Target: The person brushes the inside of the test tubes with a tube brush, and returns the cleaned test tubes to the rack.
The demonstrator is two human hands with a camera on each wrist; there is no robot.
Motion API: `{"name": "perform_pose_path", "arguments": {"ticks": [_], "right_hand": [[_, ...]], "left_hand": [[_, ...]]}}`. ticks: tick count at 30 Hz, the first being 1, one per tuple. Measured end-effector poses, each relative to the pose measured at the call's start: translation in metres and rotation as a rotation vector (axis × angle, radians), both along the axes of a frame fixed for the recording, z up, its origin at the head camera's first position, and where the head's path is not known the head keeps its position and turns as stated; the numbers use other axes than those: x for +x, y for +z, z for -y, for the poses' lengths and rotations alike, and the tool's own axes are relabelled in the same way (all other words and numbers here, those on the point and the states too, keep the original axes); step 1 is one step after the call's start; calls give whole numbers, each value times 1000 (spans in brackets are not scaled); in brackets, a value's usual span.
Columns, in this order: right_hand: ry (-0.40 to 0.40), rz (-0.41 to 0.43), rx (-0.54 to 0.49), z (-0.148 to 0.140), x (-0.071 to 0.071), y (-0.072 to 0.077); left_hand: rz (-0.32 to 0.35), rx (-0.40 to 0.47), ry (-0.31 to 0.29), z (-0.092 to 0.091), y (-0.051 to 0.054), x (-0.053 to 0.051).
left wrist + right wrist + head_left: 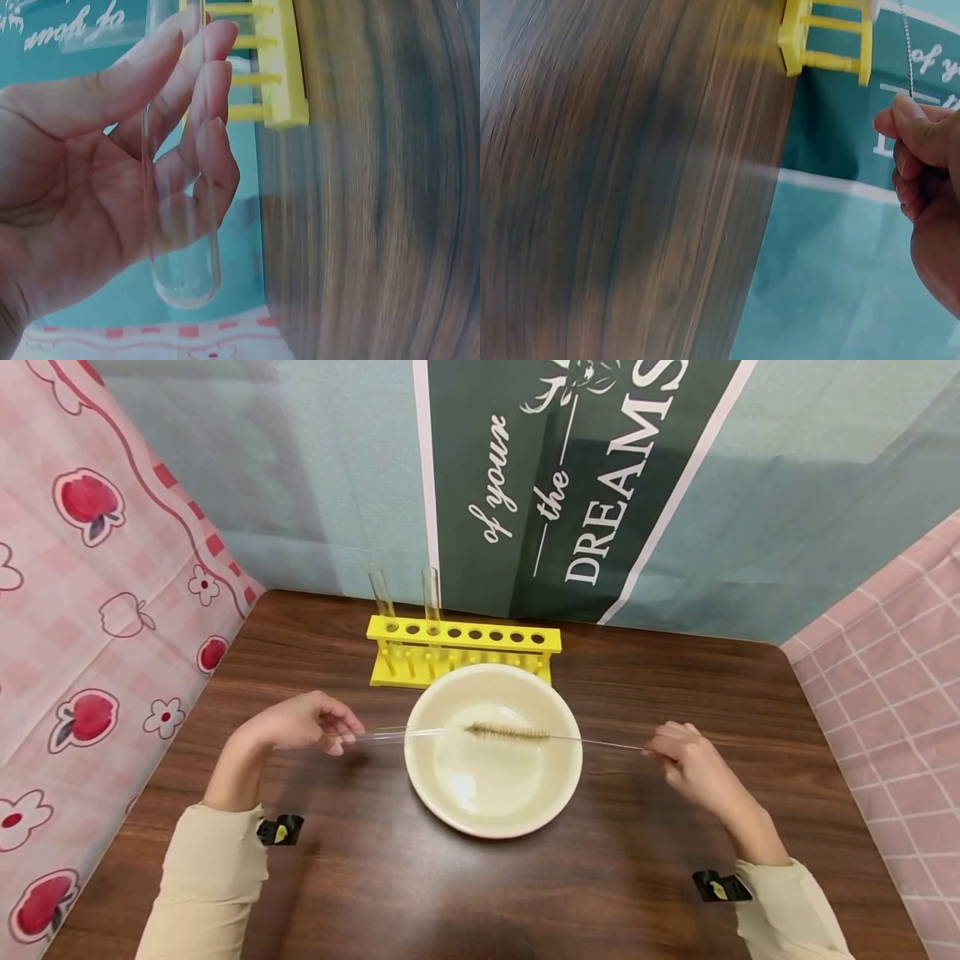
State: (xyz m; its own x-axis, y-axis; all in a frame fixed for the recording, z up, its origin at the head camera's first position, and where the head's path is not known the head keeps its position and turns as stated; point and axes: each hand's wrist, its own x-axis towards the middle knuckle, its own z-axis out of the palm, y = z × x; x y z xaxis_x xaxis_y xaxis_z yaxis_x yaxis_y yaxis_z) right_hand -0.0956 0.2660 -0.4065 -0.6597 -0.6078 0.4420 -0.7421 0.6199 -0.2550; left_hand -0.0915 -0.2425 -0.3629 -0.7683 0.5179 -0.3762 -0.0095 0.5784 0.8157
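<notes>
My left hand (311, 722) holds a clear glass test tube (184, 277) between thumb and fingers, its rounded end towards the wrist. In the head view the tube lies roughly level, its mouth over the left side of a cream bowl (495, 822). With thumb and forefinger my right hand (693, 764) pinches the twisted wire handle (907, 45) of a test tube brush (510, 732). The brush's tan bristles are over the bowl, pointing left at the tube's mouth. A small gap appears between bristle tip and tube. Whether the bowl holds water is hard to tell.
Behind the bowl stands a yellow test tube rack (465, 635), with two clear tubes (431, 597) upright in its left part. The bowl hides part of the rack's base. Cloth hangs along the back and both sides of the brown wooden table (480, 893).
</notes>
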Motion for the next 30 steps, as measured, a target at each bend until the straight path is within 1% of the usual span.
{"name": "perform_pose_path", "arguments": {"ticks": [1, 4, 6, 8, 12, 17, 20, 23, 30], "right_hand": [[-9, -1, -3, -3, 0, 0], [-21, -7, -16, -9, 1, 1], [-22, -4, -26, -10, 0, 1], [-22, -8, -41, -11, 0, 1], [-8, -21, -79, -11, 0, -1], [22, -21, -112, -8, 1, -3], [34, -18, -112, -4, 1, -4], [41, -13, -115, -2, 1, -4], [68, -9, -130, 2, 1, -5]], "left_hand": [[-3, -4, 8, 3, 0, 1], [-14, 10, 0, 8, 0, 3], [-3, 21, 5, 9, -1, 3], [15, 31, 15, 8, -2, 3], [32, 22, 39, 3, -2, 4], [15, 9, 44, -3, -2, 4], [6, -2, 42, -6, -3, 3], [15, -12, 49, -10, -2, 2], [13, -22, 44, -14, -1, 1]]}}
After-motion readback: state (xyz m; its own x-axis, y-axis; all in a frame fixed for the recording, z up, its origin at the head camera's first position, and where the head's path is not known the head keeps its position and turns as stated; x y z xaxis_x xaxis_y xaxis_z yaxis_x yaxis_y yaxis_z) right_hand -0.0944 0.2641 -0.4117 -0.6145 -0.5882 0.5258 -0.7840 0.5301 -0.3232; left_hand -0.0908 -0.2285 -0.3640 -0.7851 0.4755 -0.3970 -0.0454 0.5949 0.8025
